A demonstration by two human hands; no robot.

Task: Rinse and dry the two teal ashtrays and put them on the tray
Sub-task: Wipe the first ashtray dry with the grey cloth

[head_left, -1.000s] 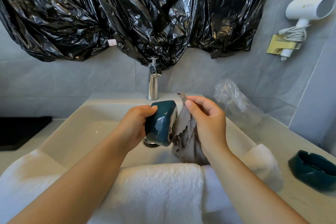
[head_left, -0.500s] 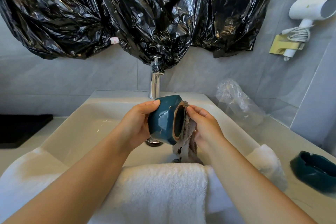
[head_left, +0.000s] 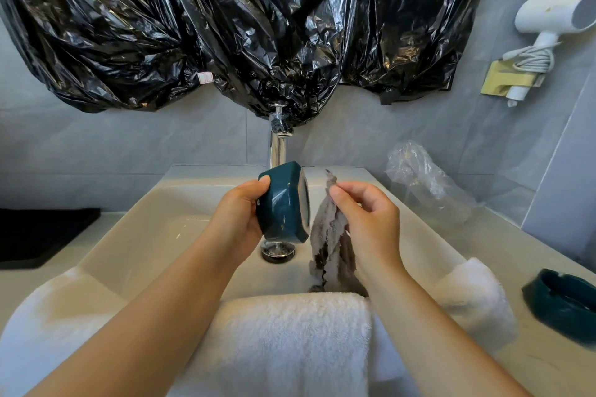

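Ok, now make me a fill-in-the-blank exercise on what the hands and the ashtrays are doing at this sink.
1. The left hand grips one ashtray, tipped on its ____, over the sink.
2. The right hand pinches a grey ____ hanging beside it.
3. The second ashtray rests on the counter to the person's ____.
4. A white ____ drapes over the sink's front edge.
Missing words: side; cloth; right; towel.

held ashtray (head_left: 280, 203) – teal | counter ashtray (head_left: 561, 303) – teal | cloth (head_left: 325, 235) – grey | towel (head_left: 290, 342) – white | plastic sheeting (head_left: 225, 26) – glossy black
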